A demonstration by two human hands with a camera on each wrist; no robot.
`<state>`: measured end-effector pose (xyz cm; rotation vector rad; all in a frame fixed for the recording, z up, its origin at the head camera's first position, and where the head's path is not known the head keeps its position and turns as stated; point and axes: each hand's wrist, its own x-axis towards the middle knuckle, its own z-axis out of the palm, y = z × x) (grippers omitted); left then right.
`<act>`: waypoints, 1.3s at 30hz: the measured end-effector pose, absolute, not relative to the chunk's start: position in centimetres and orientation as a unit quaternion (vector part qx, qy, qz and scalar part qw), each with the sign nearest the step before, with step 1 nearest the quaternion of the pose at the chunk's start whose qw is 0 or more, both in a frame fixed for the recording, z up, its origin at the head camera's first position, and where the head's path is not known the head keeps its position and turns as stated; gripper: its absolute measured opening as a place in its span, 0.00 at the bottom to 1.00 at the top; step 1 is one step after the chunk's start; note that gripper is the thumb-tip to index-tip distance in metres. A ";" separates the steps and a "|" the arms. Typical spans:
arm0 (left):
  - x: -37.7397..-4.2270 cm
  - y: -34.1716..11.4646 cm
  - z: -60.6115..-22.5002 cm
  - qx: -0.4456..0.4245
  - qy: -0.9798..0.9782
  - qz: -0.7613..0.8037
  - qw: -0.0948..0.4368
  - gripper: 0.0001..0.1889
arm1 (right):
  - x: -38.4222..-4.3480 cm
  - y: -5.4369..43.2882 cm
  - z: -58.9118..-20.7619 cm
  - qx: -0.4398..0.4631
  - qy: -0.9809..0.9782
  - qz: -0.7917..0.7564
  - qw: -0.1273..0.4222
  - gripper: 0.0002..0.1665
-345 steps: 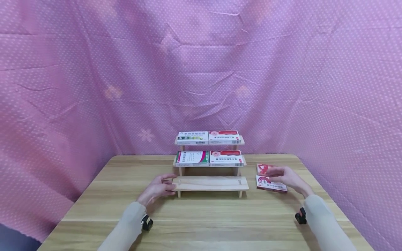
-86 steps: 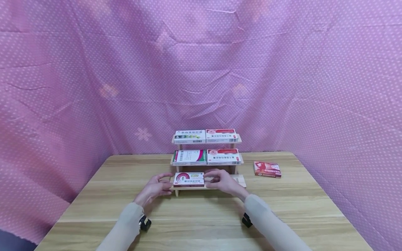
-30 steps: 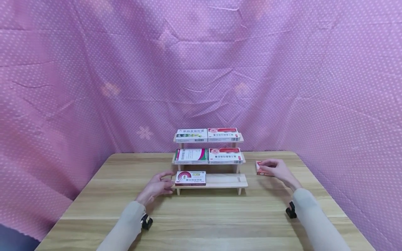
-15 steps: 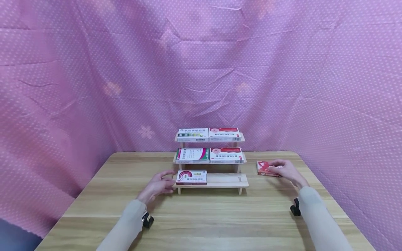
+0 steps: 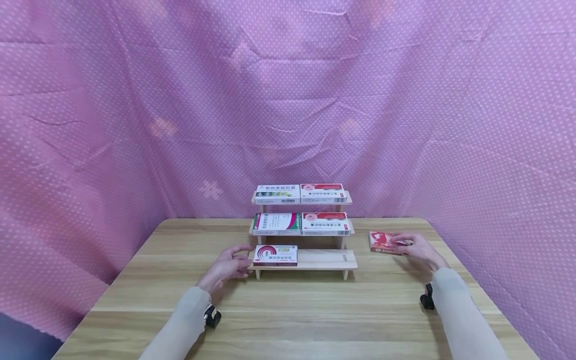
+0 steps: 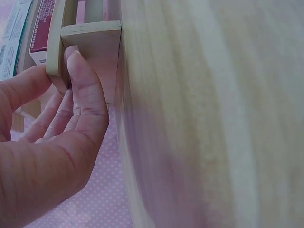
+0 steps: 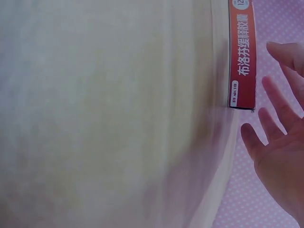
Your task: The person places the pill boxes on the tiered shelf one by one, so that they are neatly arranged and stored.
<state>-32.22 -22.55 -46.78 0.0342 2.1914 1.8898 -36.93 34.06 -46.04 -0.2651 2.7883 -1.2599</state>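
My left hand [image 5: 228,265] pinches the left end of a three-step wooden display rack [image 5: 321,257] at its lowest step. In the left wrist view the thumb lies at the upper edge of the board [image 6: 56,52] and the fingers curl beneath. On that step, at the left, lies a white medicine box [image 5: 275,254] with red arcs. To the right of the rack, a red medicine box [image 5: 379,241] lies flat on the table. My right hand [image 5: 419,251] is over its right end, and the right wrist view shows loosely spread fingers [image 7: 280,102] beside the red box's printed side.
On the middle step sit a green-and-magenta box [image 5: 276,223] and a red-and-white box [image 5: 326,223]. The top step carries a white-green box [image 5: 277,193] and another red-and-white box [image 5: 322,192]. A pink dotted curtain [image 5: 288,110] hangs behind the wooden table [image 5: 292,320].
The red-arc box went from the table onto the lowest step under my right hand. That hand then returned to the red box and slid slightly right over it. My left hand stayed put.
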 end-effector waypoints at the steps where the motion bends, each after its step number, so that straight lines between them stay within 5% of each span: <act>1: -32.2 -22.5 -46.8 0.011 0.752 0.647 0.123 0.30 | -37.0 34.1 -46.1 -0.086 0.908 -0.409 0.035 0.23; 15: -32.1 -22.1 -46.4 0.007 0.764 0.635 0.118 0.29 | -37.6 34.4 -46.8 -0.090 0.894 -0.432 0.073 0.32; 39: -32.0 -22.2 -46.5 -0.002 0.773 0.623 0.118 0.29 | -36.9 34.3 -47.0 -0.101 0.908 -0.401 0.072 0.32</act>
